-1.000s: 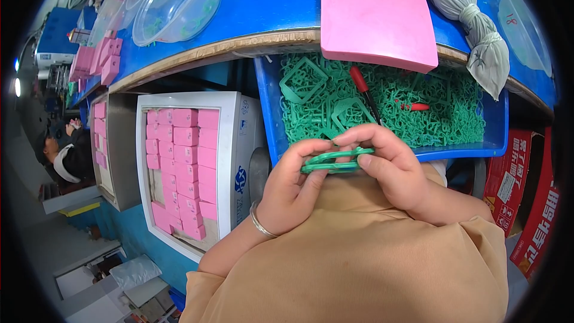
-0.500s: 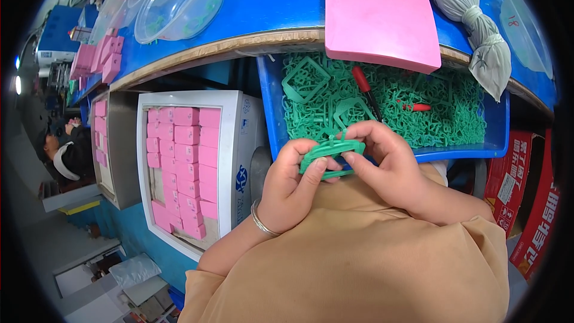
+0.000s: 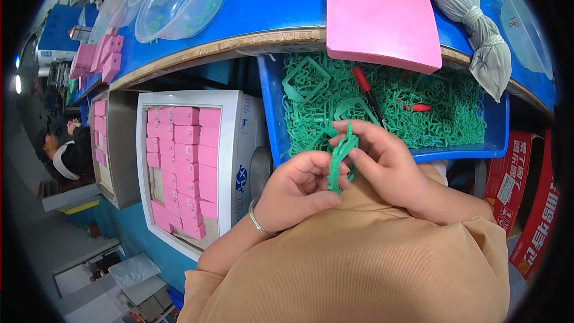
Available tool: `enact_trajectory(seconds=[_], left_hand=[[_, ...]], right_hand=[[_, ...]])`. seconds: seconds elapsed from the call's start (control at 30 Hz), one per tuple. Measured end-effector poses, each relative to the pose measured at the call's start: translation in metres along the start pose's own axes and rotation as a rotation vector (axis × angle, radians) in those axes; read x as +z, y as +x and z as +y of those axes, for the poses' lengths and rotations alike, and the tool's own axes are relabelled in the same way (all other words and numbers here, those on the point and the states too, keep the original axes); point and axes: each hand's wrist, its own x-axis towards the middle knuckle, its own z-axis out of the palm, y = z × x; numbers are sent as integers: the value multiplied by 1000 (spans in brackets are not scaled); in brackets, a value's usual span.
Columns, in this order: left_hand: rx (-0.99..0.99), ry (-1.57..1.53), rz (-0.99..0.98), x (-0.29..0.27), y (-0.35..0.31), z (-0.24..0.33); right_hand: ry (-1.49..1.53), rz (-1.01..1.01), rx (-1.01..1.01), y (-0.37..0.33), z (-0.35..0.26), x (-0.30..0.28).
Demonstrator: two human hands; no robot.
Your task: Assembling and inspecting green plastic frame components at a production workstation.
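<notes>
A green, wax-like moulded frame [image 3: 339,164] is held upright, nearly edge-on, in front of my body. My right hand [image 3: 382,155] pinches its upper part between thumb and fingers. Around its lower end curl the fingers of my left hand [image 3: 299,185], the thumb lying below it; their exact contact is partly hidden. Just beyond both hands is a blue tray [image 3: 503,125], filled with thin green scraps [image 3: 442,122] and a few larger square green frames [image 3: 306,79]. A red-and-black marker pen [image 3: 366,93] and another red-capped item [image 3: 417,107] rest on the scraps.
A pink block [image 3: 382,15] overhangs the edge of the blue table [image 3: 269,0], beside a tied cloth bag [image 3: 472,18]. Clear plastic bowls [image 3: 179,12] stand far left. Left of me, a white box [image 3: 245,143] holds pink blocks [image 3: 186,154]. Red cartons [image 3: 511,179] stand right.
The green frame has turned from lying roughly flat to upright and edge-on. My left hand has loosened, its thumb moving down off the frame's face, while my right hand still pinches it.
</notes>
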Motion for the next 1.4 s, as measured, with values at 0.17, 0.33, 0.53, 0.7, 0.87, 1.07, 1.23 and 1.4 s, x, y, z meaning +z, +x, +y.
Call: enact_trajectory(seconds=[0.17,0.33,0.53,0.7,0.87,1.07,1.23,1.4], left_hand=[[-56,95,-52,5,0,5],[-54,166,13,5,-1,0],[-22,240,1,7,1,0],[-56,312,12,5,-1,0],[-55,420,13,3,0,2],[25,516,-72,5,2,6],[3,642,-114,6,2,6],[-26,634,-108,3,2,1]], right_hand=[[-304,-73,79,0,3,-4],[-223,-99,115,1,3,-3],[-246,-45,-2,1,8,-1],[-214,-50,51,1,5,-1],[-255,-59,70,1,1,-1],[-274,-75,38,1,7,-3],[-292,-116,60,1,-1,-1],[-230,-121,140,0,1,-1]])
